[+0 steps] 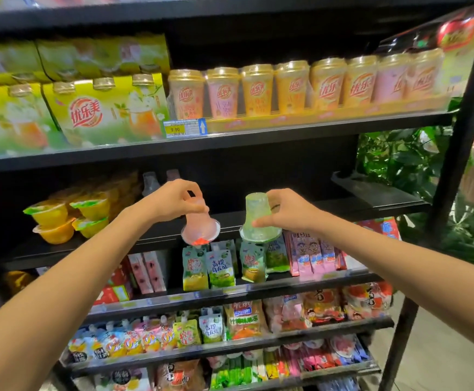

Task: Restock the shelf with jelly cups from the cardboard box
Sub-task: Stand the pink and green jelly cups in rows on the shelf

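The left hand (171, 200) pinches a pink jelly cup (200, 225) by its narrow base, fingers curled over the top, so the cup hangs upside down with its wide sealed mouth facing down and toward the camera. The right hand (288, 211) grips a green jelly cup (258, 218) in the same inverted way, thumb on the near wall and fingers wrapped around the far side. Both cups are held just above the front edge of the dark shelf (151, 235), the pink one to the left and the green one just beside it to the right, apart from each other.

On that shelf, well to the left, yellow jelly cups (69, 217) with green lids sit stacked in two layers. Farther back, behind the left hand, two pale cups (159, 182) stand in shadow, too dim to tell their kind.

The shelf above carries yellow-green multipack boxes (89, 114) on the left and a row of orange and pink lidded drink cups (300, 86) on the right, with a yellow price tag (176, 129) between them on the rail.

Below the hands, green pouches (219, 268) and pink packets (312, 255) stand in a row; lower shelves hold more colourful pouches and bags (230, 325). Green foliage (399, 159) shows at far right, beyond the black upright (461, 136).
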